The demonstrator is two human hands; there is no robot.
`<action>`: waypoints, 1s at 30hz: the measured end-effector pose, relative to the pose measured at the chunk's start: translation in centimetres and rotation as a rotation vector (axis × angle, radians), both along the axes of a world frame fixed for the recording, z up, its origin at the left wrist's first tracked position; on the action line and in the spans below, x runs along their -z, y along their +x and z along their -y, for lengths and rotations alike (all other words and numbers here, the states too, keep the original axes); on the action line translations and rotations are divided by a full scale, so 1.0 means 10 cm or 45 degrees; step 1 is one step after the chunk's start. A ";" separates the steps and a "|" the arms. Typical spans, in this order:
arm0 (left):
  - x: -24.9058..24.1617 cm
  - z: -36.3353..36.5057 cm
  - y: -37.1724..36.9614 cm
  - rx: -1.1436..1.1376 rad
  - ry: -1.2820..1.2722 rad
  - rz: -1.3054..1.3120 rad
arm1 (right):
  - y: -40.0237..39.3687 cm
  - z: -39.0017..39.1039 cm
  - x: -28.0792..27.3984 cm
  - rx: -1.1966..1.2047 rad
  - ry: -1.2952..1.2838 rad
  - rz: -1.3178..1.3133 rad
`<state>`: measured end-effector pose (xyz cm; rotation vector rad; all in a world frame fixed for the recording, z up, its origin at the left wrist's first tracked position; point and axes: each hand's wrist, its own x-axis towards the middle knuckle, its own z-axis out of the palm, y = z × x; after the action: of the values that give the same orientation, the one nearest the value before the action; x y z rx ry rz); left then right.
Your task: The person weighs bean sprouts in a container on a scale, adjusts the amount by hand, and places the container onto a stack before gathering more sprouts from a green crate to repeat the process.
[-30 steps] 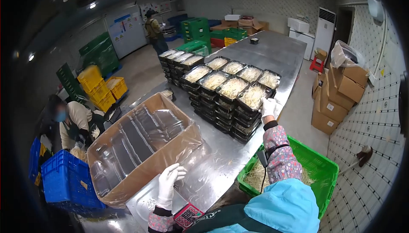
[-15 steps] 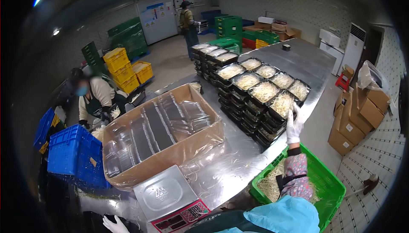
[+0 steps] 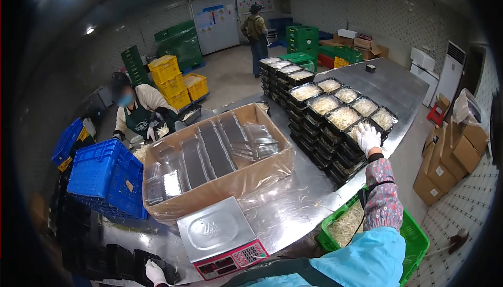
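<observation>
My right hand (image 3: 368, 138), in a white glove, reaches over the near corner tray of bean sprouts (image 3: 355, 131). Its fingers are spread and rest on the sprouts and rim. That tray tops a tall block of stacked black trays (image 3: 331, 148), all the top ones filled with pale sprouts. At the lower left, my gloved left hand (image 3: 155, 273) pinches the edge of a black plastic tray (image 3: 141, 263) beside other black trays (image 3: 119, 260). Between my hands stands a scale (image 3: 217, 230) with a steel pan and red keypad.
A cardboard box (image 3: 225, 187) of clear plastic lids stands mid-table, with blue crates (image 3: 107, 177) to its left. A green crate (image 3: 414, 240) of sprouts sits below my right arm. A co-worker (image 3: 139, 109) handles sprouts across the table; another person (image 3: 257, 35) stands farther back.
My view has shifted, moving the scene rightward and slightly down. My left hand has closed from a spread pose onto a black tray's edge. My right hand now lies farther over the corner tray.
</observation>
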<state>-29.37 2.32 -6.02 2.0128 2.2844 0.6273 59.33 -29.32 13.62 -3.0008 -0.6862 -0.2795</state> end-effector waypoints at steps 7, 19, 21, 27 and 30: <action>-0.02 -0.08 -0.10 0.028 0.239 0.226 | 0.10 0.17 0.20 0.000 0.349 0.061; -1.45 -0.05 2.01 0.726 0.748 0.813 | -1.58 1.30 0.88 0.002 1.193 0.079; -1.46 0.06 2.69 1.128 0.570 0.909 | -2.08 1.70 1.30 0.025 0.789 -0.084; -1.03 0.95 4.37 2.281 -0.042 0.609 | -3.73 2.73 2.16 0.433 0.066 -0.744; -0.46 1.15 5.04 2.481 -0.024 0.307 | -4.14 2.67 2.33 0.507 0.233 -0.212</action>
<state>21.02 -9.20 -1.47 2.5661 -0.3427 0.4309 17.98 -56.01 -9.69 -2.9133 -0.0411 -0.0967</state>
